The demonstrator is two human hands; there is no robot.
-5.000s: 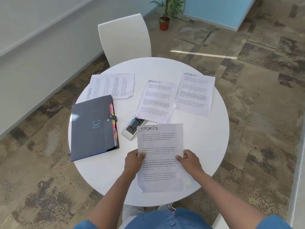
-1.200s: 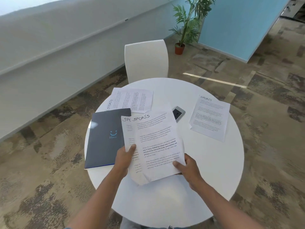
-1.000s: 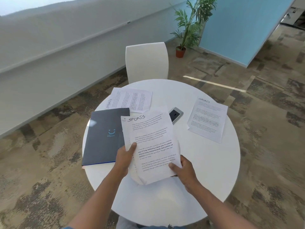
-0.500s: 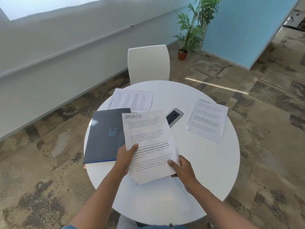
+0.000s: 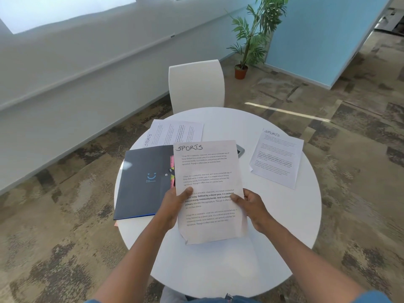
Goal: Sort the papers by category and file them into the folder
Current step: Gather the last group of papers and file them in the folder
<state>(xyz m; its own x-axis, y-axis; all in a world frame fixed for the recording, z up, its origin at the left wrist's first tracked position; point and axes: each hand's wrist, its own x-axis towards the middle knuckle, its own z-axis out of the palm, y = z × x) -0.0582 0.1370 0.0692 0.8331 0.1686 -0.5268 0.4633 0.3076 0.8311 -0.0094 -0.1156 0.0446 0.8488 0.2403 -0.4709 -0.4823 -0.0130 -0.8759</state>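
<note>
The held sheets (image 5: pixel 211 189) are thin matt white paper, creased at the lower left corner, as are the loose sheets (image 5: pixel 276 157) on the table. The folder (image 5: pixel 144 182) has a smooth dark cover with a soft sheen, likely plastic. The round table (image 5: pixel 284 215) is smooth, matt white. The chair (image 5: pixel 196 84) looks like smooth white plastic; the floor (image 5: pixel 54 237) is rough mottled carpet

An office meeting nook: round white table (image 5: pixel 251 270), white chair (image 5: pixel 196 84), patterned carpet tiles (image 5: pixel 360 171), potted plant (image 5: pixel 251 36).
</note>
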